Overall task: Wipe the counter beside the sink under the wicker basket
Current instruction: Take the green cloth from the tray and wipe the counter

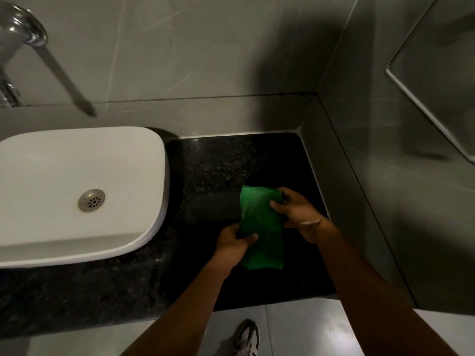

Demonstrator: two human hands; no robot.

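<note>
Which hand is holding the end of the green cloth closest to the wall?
The right hand pinches the far end of the green cloth, toward the back wall. The left hand grips the cloth's near side, closer to the person.

No readable text, labels, brands or nos. anywhere: none on the green cloth (pixel 261 227), sink (pixel 77 160), counter (pixel 218 163), wall tiles or shoe (pixel 248 337). Pic too dim/blurry for any fine print.

Faucet (pixel 24 29) and shoe (pixel 246 337) cut by frame edges
</note>
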